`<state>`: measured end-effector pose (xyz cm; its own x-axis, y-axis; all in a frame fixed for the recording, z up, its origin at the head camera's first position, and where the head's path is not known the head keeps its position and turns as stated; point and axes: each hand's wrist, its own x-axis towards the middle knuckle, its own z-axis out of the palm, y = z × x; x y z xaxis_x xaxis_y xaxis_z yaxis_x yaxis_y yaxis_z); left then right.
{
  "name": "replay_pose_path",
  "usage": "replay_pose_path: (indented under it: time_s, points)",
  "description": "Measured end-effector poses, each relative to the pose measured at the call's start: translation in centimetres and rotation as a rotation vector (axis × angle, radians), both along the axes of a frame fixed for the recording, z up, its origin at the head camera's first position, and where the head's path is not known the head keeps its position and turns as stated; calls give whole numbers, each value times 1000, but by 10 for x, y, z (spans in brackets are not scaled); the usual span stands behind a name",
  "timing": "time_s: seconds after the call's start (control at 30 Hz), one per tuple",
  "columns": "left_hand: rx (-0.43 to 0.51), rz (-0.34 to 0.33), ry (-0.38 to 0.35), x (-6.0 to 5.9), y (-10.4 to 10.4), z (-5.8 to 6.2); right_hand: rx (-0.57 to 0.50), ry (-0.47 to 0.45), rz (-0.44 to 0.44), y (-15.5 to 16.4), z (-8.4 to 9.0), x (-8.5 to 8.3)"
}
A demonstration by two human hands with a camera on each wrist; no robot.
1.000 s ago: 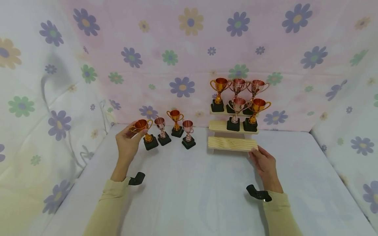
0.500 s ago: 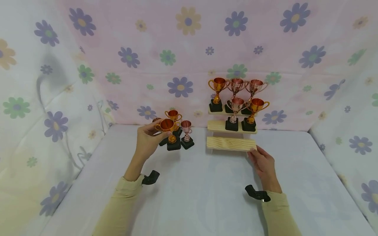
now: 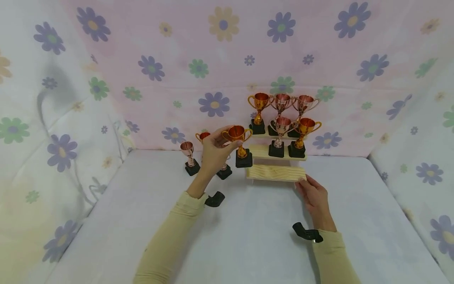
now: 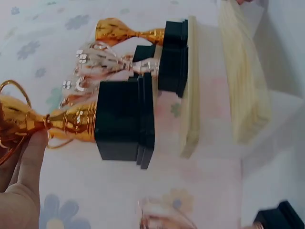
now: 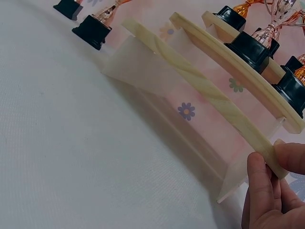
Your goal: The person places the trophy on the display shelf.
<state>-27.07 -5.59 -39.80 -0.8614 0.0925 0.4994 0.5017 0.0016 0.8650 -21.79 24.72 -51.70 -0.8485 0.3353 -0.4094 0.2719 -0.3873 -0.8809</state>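
Observation:
My left hand [image 3: 214,154] grips a gold trophy [image 3: 242,152] by its cup, holding it upright in the air just left of a three-step wooden display stand [image 3: 276,172]. In the left wrist view the trophy's black base [image 4: 125,120] hangs near the middle step's end. The right hand [image 3: 314,196] pinches the right end of the lowest step between thumb and fingers. On the middle step stand a rose-gold trophy [image 3: 282,127] and a gold trophy [image 3: 306,128], both toward the right. Three more trophies line the top step, a gold one [image 3: 260,101] leftmost.
Left of the stand, a rose-gold trophy [image 3: 188,149] stands on the white table [image 3: 248,232]. Behind my left hand are another gold trophy [image 3: 202,136] and a further trophy base [image 3: 224,172], partly hidden. A flowered cloth [image 3: 170,79] hangs behind the table.
The left hand has carried the gold trophy rightward from the group on the table to the stand's left side, raising it. My right hand keeps its hold on the lowest step.

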Motion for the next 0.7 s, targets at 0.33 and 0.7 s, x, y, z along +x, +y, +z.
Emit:
replay_pose_path:
  time_s: [0.33, 0.7]
  points:
    - [6, -51, -8, -33, 44, 4, -1, 2, 18, 0, 1, 0]
    - [-62, -50, -35, -56, 60, -12, -5, 5, 12, 1, 1, 1]
